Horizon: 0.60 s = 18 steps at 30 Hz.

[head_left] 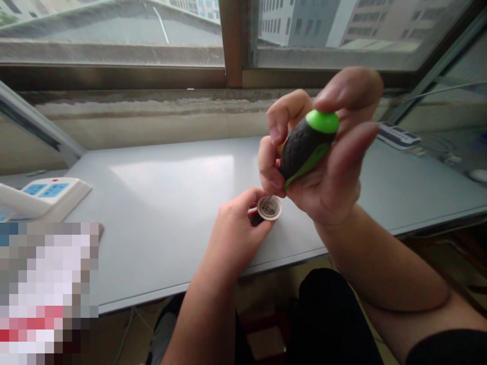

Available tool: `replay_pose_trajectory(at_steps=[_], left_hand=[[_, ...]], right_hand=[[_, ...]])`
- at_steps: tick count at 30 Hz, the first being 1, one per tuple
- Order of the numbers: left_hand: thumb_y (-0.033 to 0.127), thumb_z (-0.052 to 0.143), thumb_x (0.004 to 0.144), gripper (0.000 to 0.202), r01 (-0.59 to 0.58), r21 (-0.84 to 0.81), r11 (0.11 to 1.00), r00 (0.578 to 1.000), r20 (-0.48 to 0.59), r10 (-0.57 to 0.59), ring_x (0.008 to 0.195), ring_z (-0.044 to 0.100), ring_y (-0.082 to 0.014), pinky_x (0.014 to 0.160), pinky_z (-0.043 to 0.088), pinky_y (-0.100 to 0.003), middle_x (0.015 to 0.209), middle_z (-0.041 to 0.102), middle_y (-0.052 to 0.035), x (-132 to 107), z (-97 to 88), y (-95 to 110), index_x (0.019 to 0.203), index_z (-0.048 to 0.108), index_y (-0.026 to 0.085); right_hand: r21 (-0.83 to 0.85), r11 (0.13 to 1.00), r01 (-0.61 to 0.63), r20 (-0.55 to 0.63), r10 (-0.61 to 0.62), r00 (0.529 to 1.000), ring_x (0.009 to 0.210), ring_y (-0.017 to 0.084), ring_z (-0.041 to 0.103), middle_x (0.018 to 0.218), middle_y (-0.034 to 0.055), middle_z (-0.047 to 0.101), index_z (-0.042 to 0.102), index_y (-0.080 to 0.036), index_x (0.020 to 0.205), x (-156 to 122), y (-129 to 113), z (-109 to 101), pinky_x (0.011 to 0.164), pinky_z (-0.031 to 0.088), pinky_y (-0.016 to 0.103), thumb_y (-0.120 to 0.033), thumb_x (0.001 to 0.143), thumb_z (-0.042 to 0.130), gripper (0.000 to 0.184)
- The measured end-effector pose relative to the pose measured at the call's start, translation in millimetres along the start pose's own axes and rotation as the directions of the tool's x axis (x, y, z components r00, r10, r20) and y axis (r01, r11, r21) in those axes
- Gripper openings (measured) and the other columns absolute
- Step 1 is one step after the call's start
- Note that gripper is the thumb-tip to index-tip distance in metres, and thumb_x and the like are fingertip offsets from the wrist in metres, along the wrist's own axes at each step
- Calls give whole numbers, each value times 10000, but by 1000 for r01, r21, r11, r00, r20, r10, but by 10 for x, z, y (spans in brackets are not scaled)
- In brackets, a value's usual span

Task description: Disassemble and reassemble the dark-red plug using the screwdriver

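My right hand is wrapped around a screwdriver with a black and green handle, held above the grey table. Its thin metal tip points down into a small round part with a pale rim and dark body. My left hand is closed around that small round part, holding it against the table near the front edge. Most of the part is hidden by my fingers.
A white power strip with blue sockets lies at the left. Another power strip and cables sit at the far right, with a white mouse beyond. A blurred-out patch covers the lower left. A window ledge runs behind the table.
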<state>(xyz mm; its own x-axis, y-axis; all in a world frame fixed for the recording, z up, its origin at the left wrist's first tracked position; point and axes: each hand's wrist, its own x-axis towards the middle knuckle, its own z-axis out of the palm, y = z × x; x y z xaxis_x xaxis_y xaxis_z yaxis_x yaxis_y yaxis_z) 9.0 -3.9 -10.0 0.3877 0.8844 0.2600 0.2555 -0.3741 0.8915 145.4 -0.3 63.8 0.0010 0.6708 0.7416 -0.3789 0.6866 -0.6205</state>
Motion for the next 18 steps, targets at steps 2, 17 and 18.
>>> replay_pose_trajectory(at_steps=[2, 17, 18], left_hand=[[140, 710, 850, 149, -8, 13, 1000, 1000, -4, 8, 885, 755, -188, 857, 668, -332, 927, 783, -19, 2, -1, -12, 995, 725, 173], [155, 737, 852, 247, 1, 11, 1000, 999, 50, -1, 908, 770, -204, 863, 677, -342, 980, 801, -24, 1, 18, -41, 1096, 742, 193], [149, 733, 850, 243, -9, 19, 1000, 998, 59, 8, 899, 766, -200, 862, 677, -341, 968, 800, -21, -2, 22, -37, 1089, 743, 194]], right_hand=[[-48, 999, 17, -8, -18, 1000, 480, 64, 450, 986, -54, 585, 535, -327, 1008, -19, 8, 12, 399, 435, 231, -480, 957, 719, 244], [42, 995, -89, 124, 83, 989, 597, 109, 590, 918, -26, 641, 603, -297, 1049, 37, 10, 0, 465, 507, 216, -359, 1065, 513, 110], [64, 993, -97, 125, 88, 988, 581, 111, 563, 861, -26, 622, 603, -292, 1046, 37, 12, 3, 440, 471, 206, -351, 1072, 495, 125]])
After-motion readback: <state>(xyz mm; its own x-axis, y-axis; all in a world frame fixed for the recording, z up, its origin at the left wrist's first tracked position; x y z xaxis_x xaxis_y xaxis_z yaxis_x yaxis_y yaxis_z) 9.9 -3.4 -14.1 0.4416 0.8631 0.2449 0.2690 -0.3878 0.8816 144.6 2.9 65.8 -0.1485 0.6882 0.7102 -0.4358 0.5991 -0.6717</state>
